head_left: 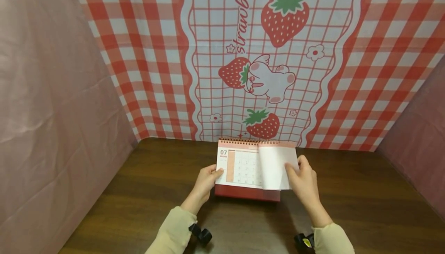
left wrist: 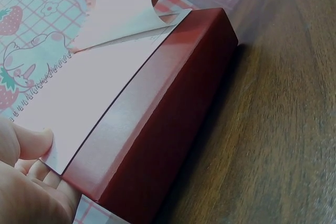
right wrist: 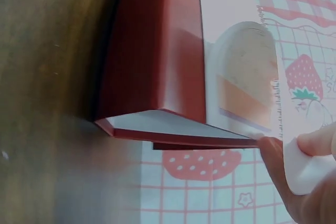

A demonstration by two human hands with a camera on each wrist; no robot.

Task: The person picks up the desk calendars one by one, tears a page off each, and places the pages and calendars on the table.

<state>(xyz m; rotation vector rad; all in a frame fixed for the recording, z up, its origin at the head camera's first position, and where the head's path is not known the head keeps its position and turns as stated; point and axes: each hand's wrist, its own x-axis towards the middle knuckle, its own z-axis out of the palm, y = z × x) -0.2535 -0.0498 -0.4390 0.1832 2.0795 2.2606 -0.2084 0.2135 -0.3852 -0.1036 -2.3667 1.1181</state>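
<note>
A spiral-bound desk calendar (head_left: 243,167) with a red stand (head_left: 247,193) sits on the table, showing a grid page headed 07. My left hand (head_left: 204,182) grips its left edge; in the left wrist view the thumb lies on the page and the fingers are behind the board. At the other side, my right hand (head_left: 304,178) pinches a calendar page (head_left: 274,171) between thumb and fingers. That page is lifted and curls leftward over the right part of the grid, its blank white side showing. The right wrist view shows a coloured picture (right wrist: 244,72) on the calendar beneath it.
The brown wooden table (head_left: 146,192) extends around the calendar. Close behind it hangs a strawberry-print checked cloth (head_left: 222,103). Pink fabric walls (head_left: 52,111) flank the table on both sides.
</note>
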